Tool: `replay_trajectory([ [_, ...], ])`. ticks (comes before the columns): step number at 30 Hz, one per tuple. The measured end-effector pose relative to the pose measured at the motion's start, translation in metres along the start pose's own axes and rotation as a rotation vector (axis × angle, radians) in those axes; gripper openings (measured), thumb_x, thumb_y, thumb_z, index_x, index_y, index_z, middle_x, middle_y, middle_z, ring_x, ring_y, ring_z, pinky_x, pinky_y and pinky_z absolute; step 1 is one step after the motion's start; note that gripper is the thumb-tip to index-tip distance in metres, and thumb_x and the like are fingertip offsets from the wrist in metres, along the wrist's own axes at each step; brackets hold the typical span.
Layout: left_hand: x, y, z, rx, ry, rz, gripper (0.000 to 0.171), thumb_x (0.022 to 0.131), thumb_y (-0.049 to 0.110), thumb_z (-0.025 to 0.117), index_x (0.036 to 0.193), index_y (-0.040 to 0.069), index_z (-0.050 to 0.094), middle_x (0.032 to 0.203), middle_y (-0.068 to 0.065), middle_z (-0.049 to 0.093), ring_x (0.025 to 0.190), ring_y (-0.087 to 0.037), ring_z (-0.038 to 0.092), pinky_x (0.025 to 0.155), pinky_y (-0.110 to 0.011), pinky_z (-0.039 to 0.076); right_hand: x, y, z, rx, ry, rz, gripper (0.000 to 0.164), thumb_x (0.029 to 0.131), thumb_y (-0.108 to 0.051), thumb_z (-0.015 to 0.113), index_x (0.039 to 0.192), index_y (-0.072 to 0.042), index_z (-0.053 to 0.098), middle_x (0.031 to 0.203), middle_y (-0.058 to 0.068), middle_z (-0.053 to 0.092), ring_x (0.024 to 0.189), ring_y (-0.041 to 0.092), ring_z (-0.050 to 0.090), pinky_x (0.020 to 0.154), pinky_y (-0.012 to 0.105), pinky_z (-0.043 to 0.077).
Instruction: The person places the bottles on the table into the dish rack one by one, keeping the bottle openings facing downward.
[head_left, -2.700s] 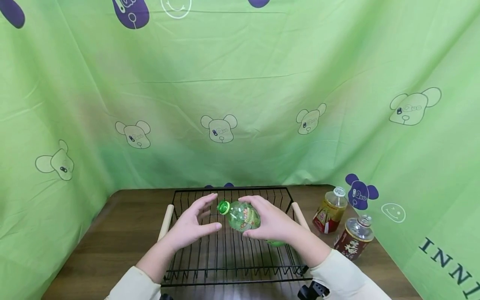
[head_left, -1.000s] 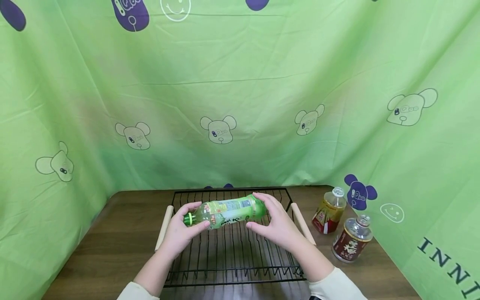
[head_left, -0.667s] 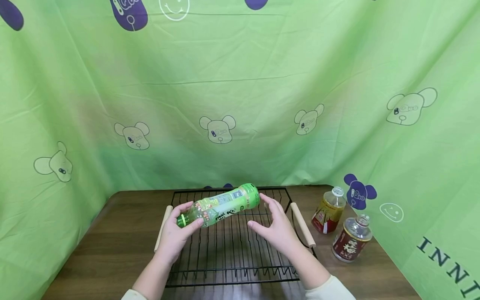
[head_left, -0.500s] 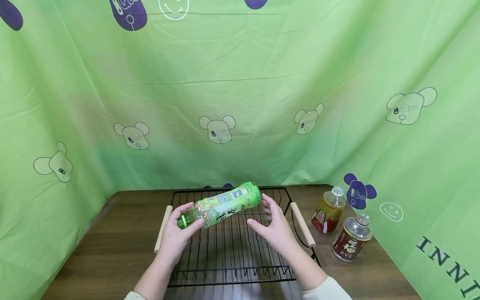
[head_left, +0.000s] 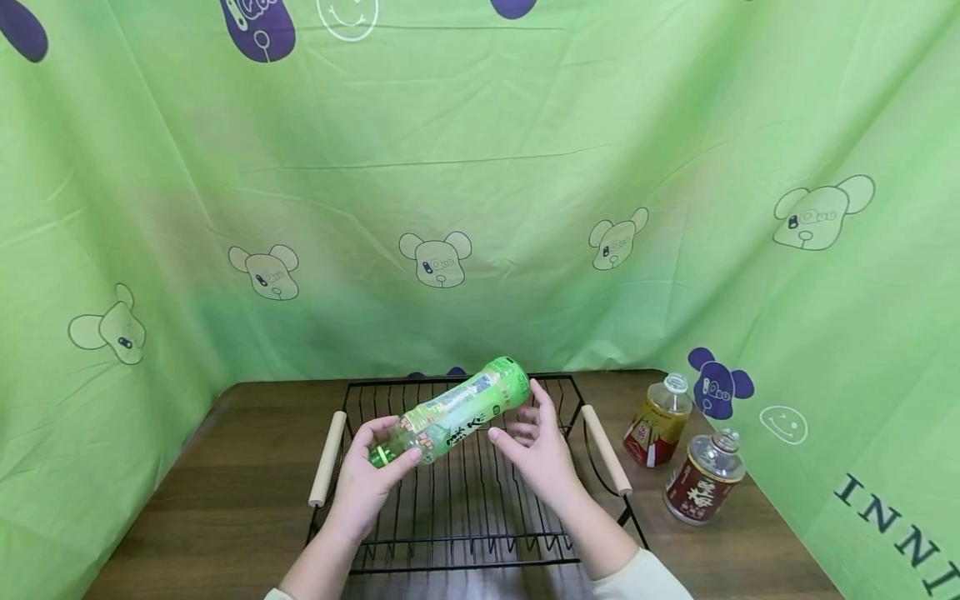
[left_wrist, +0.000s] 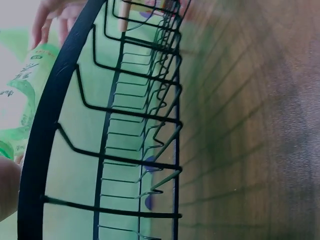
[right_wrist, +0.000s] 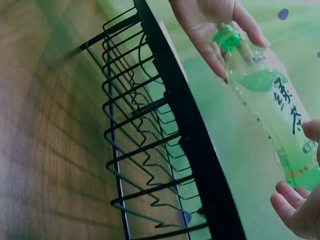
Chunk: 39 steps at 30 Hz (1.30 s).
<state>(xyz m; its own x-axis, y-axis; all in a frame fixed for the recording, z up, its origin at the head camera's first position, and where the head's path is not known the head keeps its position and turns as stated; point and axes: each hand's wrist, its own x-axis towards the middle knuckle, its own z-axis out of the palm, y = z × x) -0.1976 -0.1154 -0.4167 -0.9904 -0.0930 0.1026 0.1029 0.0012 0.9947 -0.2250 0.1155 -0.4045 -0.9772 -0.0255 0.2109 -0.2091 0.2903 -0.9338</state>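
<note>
A green plastic tea bottle [head_left: 468,407] is tilted above the wire rack, its green cap end low on the left and its base up on the right. My left hand [head_left: 362,479] grips it around the neck and shoulder. Beside the base is my right hand [head_left: 543,454], thumb apart and fingers loosely bent; whether a fingertip touches the bottle I cannot tell. In the right wrist view the label of the bottle [right_wrist: 275,100] faces the camera. Below lies the black wire rack [head_left: 465,569], with a left wooden handle [head_left: 328,458] and a right wooden handle [head_left: 606,450].
To the right of the rack stand a bottle with a yellow and red label [head_left: 660,421] and a bottle with a dark red label [head_left: 703,479]. A brown wooden table [head_left: 225,475] carries everything. Green printed cloth [head_left: 450,183] hangs behind and at both sides.
Earlier, the right hand held the bottle alone, then both hands held it lying nearly level. The right hand let go, and the left hand tipped the base upward. Lately the bottle has shifted slightly right.
</note>
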Motion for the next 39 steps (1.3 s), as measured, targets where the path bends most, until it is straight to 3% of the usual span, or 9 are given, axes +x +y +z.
replay_trajectory([
  [5, -0.004, -0.004, 0.007, 0.064, -0.024, 0.026, 0.061, 0.079, 0.011, 0.079, 0.130, 0.002, 0.046, 0.127, -0.017, 0.052, 0.116, -0.026, 0.055, 0.083, -0.024, 0.054, 0.004, -0.004, 0.005, 0.135, 0.005, 0.024, 0.097, 0.089, -0.012, 0.071, 0.158, -0.018, 0.003, 0.141, 0.026, 0.036, 0.113, 0.034, 0.061, 0.092, 0.035, 0.055],
  [10, -0.008, -0.007, 0.015, 0.110, -0.058, 0.058, 0.066, 0.077, 0.013, 0.081, 0.133, 0.005, 0.046, 0.123, -0.017, 0.053, 0.106, -0.022, 0.055, 0.081, -0.026, 0.053, 0.007, -0.009, 0.011, 0.233, 0.024, 0.044, 0.099, 0.090, -0.010, 0.068, 0.158, -0.018, -0.003, 0.151, 0.028, 0.024, 0.116, 0.035, 0.058, 0.089, 0.031, 0.055],
  [17, -0.012, -0.009, 0.025, 0.122, -0.050, 0.080, 0.062, 0.076, 0.013, 0.082, 0.128, 0.005, 0.049, 0.120, -0.017, 0.055, 0.101, -0.020, 0.056, 0.080, -0.027, 0.052, 0.009, -0.013, 0.019, 0.268, 0.055, 0.084, 0.105, 0.089, -0.013, 0.070, 0.157, -0.024, -0.010, 0.148, 0.023, 0.037, 0.111, 0.030, 0.060, 0.092, 0.039, 0.055],
  [24, -0.015, -0.011, 0.029, 0.158, -0.050, 0.118, 0.063, 0.076, 0.017, 0.083, 0.128, 0.006, 0.048, 0.123, -0.016, 0.052, 0.105, -0.021, 0.056, 0.086, -0.034, 0.048, 0.011, -0.014, 0.022, 0.307, 0.070, 0.103, 0.108, 0.088, -0.010, 0.070, 0.157, -0.027, -0.012, 0.141, 0.022, 0.041, 0.104, 0.025, 0.061, 0.085, 0.036, 0.057],
  [32, -0.016, -0.008, 0.023, 0.147, -0.085, 0.107, 0.064, 0.080, 0.017, 0.080, 0.132, 0.005, 0.045, 0.127, -0.018, 0.050, 0.112, -0.026, 0.055, 0.088, -0.034, 0.052, 0.017, -0.021, 0.025, 0.376, 0.048, 0.100, 0.108, 0.088, -0.006, 0.069, 0.156, -0.032, -0.011, 0.143, 0.022, 0.037, 0.101, 0.022, 0.058, 0.074, 0.030, 0.057],
  [35, -0.015, -0.007, 0.016, 0.145, -0.095, 0.121, 0.066, 0.083, 0.016, 0.078, 0.137, 0.005, 0.042, 0.132, -0.019, 0.049, 0.121, -0.032, 0.053, 0.097, -0.041, 0.051, 0.022, -0.024, 0.026, 0.370, 0.032, 0.081, 0.107, 0.088, -0.005, 0.068, 0.156, -0.031, -0.010, 0.144, 0.022, 0.037, 0.101, 0.022, 0.059, 0.074, 0.030, 0.056],
  [39, -0.008, -0.006, 0.000, 0.152, -0.056, 0.167, 0.063, 0.087, 0.012, 0.072, 0.140, 0.001, 0.039, 0.137, -0.022, 0.048, 0.131, -0.039, 0.047, 0.109, -0.049, 0.041, 0.031, -0.027, 0.029, 0.324, 0.012, 0.066, 0.107, 0.087, -0.006, 0.070, 0.156, -0.032, -0.008, 0.145, 0.020, 0.038, 0.107, 0.028, 0.060, 0.079, 0.035, 0.058],
])
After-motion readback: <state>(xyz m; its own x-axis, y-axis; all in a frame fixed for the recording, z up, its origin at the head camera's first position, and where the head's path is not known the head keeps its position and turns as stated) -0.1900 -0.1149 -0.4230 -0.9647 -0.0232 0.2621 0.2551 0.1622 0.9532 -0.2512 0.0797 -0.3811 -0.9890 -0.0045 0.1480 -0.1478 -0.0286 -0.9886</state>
